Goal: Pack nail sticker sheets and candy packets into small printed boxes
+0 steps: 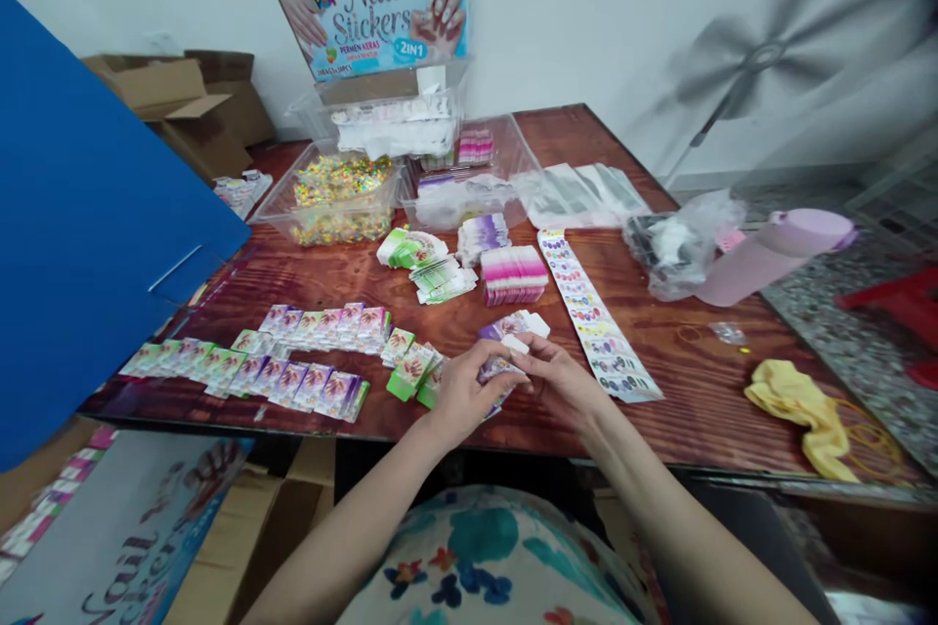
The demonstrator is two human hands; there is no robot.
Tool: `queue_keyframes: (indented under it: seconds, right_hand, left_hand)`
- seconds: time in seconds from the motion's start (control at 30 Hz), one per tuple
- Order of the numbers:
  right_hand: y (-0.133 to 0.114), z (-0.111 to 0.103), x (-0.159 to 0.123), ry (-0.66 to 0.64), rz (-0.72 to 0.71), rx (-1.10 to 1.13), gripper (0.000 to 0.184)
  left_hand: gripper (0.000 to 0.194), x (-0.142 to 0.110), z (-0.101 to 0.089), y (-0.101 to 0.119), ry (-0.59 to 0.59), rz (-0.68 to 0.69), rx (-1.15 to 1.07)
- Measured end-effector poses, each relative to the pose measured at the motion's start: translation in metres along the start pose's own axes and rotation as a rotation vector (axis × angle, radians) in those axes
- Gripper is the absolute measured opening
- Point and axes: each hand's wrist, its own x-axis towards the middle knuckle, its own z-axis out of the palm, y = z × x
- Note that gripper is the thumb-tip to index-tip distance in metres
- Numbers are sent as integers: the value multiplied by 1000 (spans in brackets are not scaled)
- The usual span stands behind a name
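Between my two hands is a small purple-and-white cardboard box (498, 367), its white end flap up. My left hand (467, 389) grips its body with the thumb in front. At the flap end, my right hand (561, 376) pinches it with thumb and fingertips. Another purple flat carton (517, 323) lies just beyond my fingers. Left of my hands are a few green boxes (411, 366) in a loose heap. Farther left, rows of small filled-out boxes (293, 386) in purple, green and pink stand packed together. Behind my hands sits a stack of pink cartons (514, 273).
A sticker strip (597, 312) lies to the right. Green flat cartons (440, 278) and a tub of colourful candies (341, 190) are farther back. A pink bottle (777, 254) and a yellow cloth (795, 405) are at right, near a spinning fan (766, 59). A blue panel (88, 225) rises at left.
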Motion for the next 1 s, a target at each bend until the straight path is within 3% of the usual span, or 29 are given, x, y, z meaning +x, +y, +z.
queue_keyframes:
  seconds: [0.13, 0.2, 0.27, 0.43, 0.53, 0.67, 0.87, 1.0]
  right_hand:
    - [0, 5, -13, 43, -484, -458, 18]
    - [-2, 8, -18, 14, -571, -587, 17]
    - [-2, 10, -20, 10, -519, -579, 17]
    - [5, 4, -13, 83, -177, -290, 27]
    - [9, 2, -10, 109, -104, -190, 29]
    - [6, 3, -14, 110, -176, -269, 22]
    - [-1, 8, -22, -76, -467, -620, 22]
    - [5, 12, -26, -118, -565, -701, 27]
  left_hand:
    - [21, -3, 3, 0, 63, -135, 48]
    - [19, -5, 4, 2, 117, -149, 97]
    - [17, -6, 5, 3, 131, -140, 147]
    - [17, -8, 3, 0, 112, -110, 249]
    - [19, -9, 2, -3, 81, -77, 285]
    - [19, -10, 1, -2, 68, -89, 292]
    - [21, -10, -3, 7, 100, -122, 109]
    - [21, -12, -6, 11, 128, -109, 70]
